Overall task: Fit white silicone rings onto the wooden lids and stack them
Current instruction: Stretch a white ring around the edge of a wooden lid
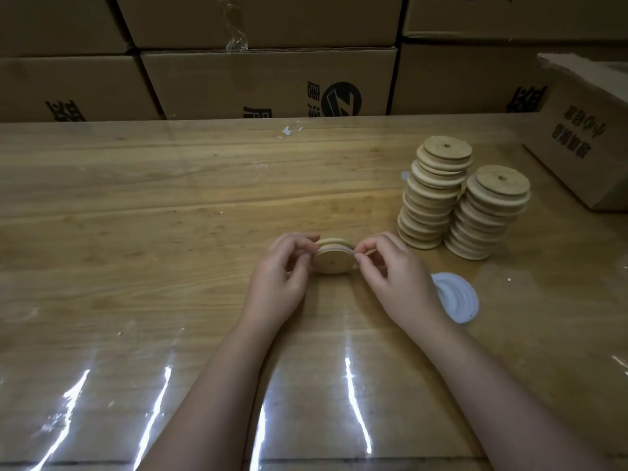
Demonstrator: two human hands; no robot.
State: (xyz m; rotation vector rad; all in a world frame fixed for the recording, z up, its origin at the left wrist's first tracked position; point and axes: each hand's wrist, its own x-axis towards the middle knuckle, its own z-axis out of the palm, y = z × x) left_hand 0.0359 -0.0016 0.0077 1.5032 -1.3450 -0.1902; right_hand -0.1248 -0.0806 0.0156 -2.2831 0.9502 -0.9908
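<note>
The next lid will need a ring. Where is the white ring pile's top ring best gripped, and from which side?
The white rings lie flat and overlapping on the table, so only a thin edge offers hold. Probably pinch the top rim from above, on the left side, nearest the right hand.

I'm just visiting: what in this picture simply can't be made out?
Head view:
How far the white ring sits round the wooden lid: fingers of the left hand and right hand cover both ends.
How many loose rings lie in the pile: they overlap and blur together.
The white thing behind the taller lid stack: mostly hidden.
Box lettering: cut off by the table edge.
</note>
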